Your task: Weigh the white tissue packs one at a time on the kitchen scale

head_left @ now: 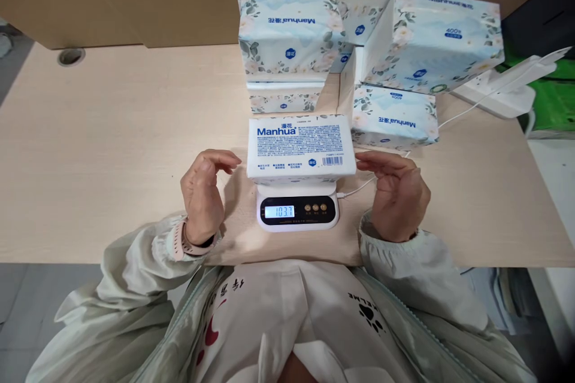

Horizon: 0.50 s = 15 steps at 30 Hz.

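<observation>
A white tissue pack [300,146] with blue print lies on a white digital scale [297,226], whose lit display reads 103.7. Just left of the pack is my left hand [204,194], fingers curved toward it with a small gap between. On the other side, my right hand [398,194] has its fingertips close to the pack's right edge; whether they touch it is unclear. Neither hand holds anything. The pack covers most of the weighing plate.
Several floral Manhua tissue packs [291,36] are stacked behind the scale, with one tilted pack [435,42] at the right. A white power strip [498,93] and cable lie beyond. Brown cardboard [112,0] stands along the desk's back, near a round cable hole [71,57].
</observation>
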### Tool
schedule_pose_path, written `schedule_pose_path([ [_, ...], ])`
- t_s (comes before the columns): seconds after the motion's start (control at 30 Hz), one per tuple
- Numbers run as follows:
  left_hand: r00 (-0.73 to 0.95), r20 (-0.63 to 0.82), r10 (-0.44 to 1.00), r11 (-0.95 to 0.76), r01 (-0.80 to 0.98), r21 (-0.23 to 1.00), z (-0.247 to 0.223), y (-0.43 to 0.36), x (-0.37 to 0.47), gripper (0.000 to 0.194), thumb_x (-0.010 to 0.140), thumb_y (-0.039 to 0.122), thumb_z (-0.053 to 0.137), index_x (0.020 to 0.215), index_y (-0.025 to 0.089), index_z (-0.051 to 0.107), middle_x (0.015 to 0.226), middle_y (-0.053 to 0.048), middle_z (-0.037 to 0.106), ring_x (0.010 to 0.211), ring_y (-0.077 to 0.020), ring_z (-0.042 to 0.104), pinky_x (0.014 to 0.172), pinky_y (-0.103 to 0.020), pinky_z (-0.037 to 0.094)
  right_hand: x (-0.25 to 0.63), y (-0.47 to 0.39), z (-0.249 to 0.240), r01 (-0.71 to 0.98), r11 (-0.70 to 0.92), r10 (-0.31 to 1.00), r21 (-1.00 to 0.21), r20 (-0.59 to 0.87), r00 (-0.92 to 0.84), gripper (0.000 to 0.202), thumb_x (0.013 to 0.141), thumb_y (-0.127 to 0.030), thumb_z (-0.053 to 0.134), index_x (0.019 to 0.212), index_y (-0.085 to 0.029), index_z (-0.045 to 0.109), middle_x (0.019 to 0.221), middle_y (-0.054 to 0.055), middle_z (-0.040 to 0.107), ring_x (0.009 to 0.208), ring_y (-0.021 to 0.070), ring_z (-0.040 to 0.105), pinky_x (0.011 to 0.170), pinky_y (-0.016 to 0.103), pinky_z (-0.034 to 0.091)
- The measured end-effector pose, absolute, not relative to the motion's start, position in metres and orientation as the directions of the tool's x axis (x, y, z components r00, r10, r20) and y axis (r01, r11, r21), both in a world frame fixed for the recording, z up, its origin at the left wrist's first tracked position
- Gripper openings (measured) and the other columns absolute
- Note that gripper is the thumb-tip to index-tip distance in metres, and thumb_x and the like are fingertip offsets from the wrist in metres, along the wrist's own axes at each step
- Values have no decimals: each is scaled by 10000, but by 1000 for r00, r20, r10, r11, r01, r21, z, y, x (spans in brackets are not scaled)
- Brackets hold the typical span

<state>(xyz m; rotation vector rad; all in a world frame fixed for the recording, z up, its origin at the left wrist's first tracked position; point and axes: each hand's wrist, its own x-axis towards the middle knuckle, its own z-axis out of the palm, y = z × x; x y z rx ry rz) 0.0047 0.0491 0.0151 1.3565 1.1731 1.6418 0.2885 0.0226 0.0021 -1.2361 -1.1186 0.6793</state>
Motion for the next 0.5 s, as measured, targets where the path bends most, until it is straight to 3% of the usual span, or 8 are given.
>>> schedule_pose_path([
  [0.17,-187,317,930,-314,49,948,18,47,5,387,1064,444,584,934,210,864,910,-83,800,812,-214,713,766,-378,597,288,23,-2,47,256,937,-966,260,232,451,1090,-539,443,1283,-321,787,1331,52,802,1270,302,741,1146,559,572],
  [0.33,-110,208,972,-210,-4,978,16,42,6,387,1096,477,567,1127,256,884,1091,-64,859,1015,-287,830,928,-473,692,289,23,-7,47,303,952,-952,301,-58,540,1095,-533,455,1611,-396,535,1672,-32,573,1603,261,495,1360,507,398],
  [0.4,-49,223,974,-225,-26,974,18,41,8,401,1099,504,561,1199,263,866,1183,-60,845,1124,-305,819,966,-495,705,290,25,-10,66,380,916,-923,366,-164,603,1090,-485,491,1683,-415,406,1745,-58,471,1664,259,394,1402,522,322],
  [0.5,65,318,946,-313,-77,946,30,47,18,380,1105,477,569,1312,276,817,1309,-44,802,1240,-310,783,961,-480,724,293,35,-14,123,579,814,-806,563,-145,732,1031,-487,602,1712,-361,365,1756,-18,454,1658,314,398,1396,558,328],
])
